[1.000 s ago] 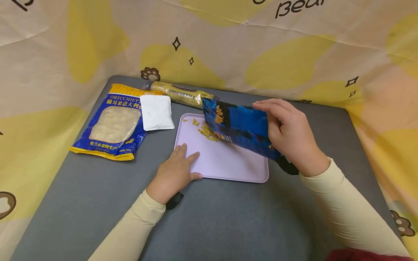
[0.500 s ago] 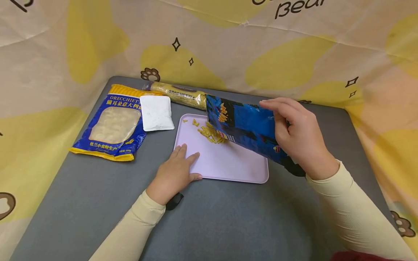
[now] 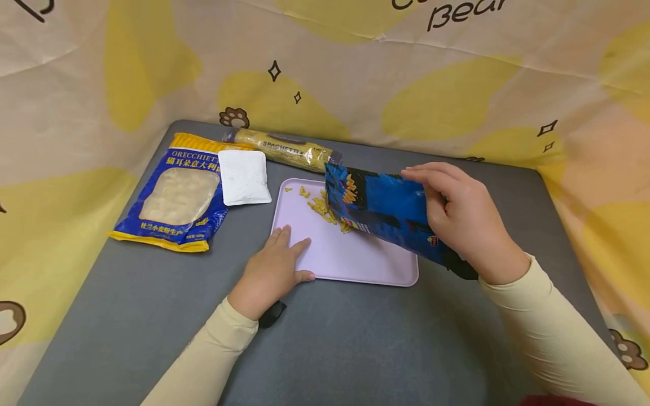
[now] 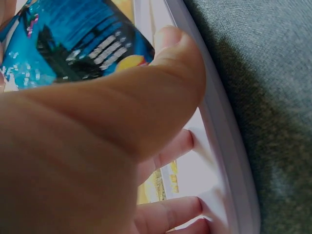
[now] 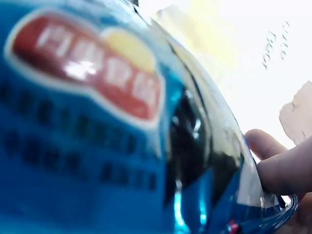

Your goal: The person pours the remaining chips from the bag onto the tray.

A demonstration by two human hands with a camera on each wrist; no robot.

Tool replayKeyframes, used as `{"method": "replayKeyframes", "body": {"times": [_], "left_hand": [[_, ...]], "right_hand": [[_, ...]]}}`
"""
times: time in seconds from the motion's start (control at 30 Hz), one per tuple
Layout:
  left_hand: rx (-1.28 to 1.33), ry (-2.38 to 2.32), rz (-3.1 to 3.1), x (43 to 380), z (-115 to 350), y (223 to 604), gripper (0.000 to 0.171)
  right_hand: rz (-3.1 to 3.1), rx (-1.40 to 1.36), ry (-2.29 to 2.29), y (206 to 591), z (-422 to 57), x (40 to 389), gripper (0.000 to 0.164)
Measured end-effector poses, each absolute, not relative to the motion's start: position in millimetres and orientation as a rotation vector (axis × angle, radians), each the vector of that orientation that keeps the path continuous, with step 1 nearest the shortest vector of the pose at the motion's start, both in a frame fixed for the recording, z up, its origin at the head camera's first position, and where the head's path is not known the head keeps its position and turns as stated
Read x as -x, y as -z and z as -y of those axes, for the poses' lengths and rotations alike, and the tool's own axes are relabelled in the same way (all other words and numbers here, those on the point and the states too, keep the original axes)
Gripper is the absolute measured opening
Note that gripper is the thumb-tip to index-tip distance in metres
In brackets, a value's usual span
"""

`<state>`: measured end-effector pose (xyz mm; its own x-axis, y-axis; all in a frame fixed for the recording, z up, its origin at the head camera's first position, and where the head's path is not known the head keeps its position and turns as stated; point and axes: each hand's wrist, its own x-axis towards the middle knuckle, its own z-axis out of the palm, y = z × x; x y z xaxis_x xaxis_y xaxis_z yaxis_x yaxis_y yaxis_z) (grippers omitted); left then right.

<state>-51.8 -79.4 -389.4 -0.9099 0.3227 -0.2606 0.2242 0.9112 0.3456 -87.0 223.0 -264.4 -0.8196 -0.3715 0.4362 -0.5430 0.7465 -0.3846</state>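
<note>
My right hand point(image 3: 462, 217) grips a blue snack bag point(image 3: 393, 203) by its closed right end. The bag lies tilted over a lilac tray point(image 3: 350, 259), its left end lowest, printed with orange spiral shapes. Small yellow-brown pieces point(image 3: 319, 206) lie in a loose heap under that end, with a few more near the tray's far left corner. With fingers spread, my left hand point(image 3: 269, 270) rests on the tray's near left corner. The left wrist view shows its thumb point(image 4: 178, 61) along the tray edge. Close up, the bag's red label point(image 5: 87, 68) fills much of the right wrist view.
A blue and yellow orecchiette bag point(image 3: 178, 194) lies at the left of the grey table point(image 3: 355, 338). A small white packet point(image 3: 245, 177) overlaps its right side. Behind the tray is a long spaghetti pack point(image 3: 284, 150), near the patterned cloth point(image 3: 325, 67) along the back.
The right hand has shifted a little to the right with the blue bag. More yellow-brown pieces show on the tray. My left hand has stayed in place.
</note>
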Motion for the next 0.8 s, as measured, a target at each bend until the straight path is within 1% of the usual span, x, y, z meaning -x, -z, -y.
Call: {"method": "replayKeyframes", "body": {"times": [0.1, 0.8], "left_hand": [[-0.403, -0.448, -2.756, 52, 79, 389, 0.074], [-0.405, -0.459, -2.764, 51, 80, 394, 0.074]], "right_hand": [[2.614, -0.669, -0.723, 263, -225, 85, 0.036], [2.631, -0.715, -0.671, 261, -235, 78, 0.037]]}}
